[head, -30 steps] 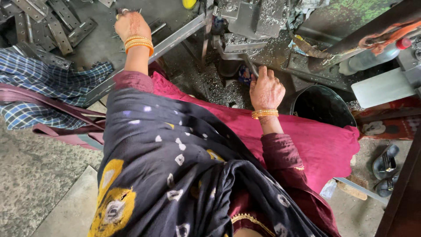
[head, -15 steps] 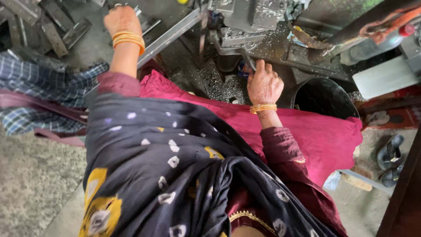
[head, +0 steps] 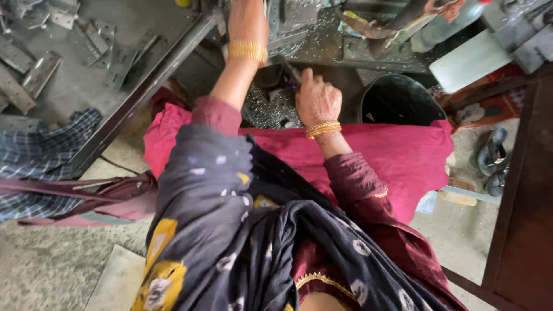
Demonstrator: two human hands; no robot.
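Observation:
My left hand point(head: 247, 23) reaches up to the grey metal machine point(head: 305, 23) at the top edge. Its fingers are cut off by the frame, so what it holds is hidden. Gold bangles sit on its wrist. My right hand point(head: 317, 101) is closed around a thin dark lever handle point(head: 292, 74) that sticks out from under the machine, just above my maroon-covered lap point(head: 380, 155). A pile of shiny metal shavings point(head: 266, 109) lies between my two arms, below the machine.
Several flat metal plates point(head: 34, 69) lie on a grey tray at the upper left, bordered by a steel angle bar point(head: 144, 92). A black bucket point(head: 397, 101) stands right of my right hand. Sandals point(head: 495, 161) and a dark wooden post point(head: 524, 219) are at the right.
My left hand has swung right, away from the tray of metal plates and up to the machine. My right hand has stayed on the lever handle.

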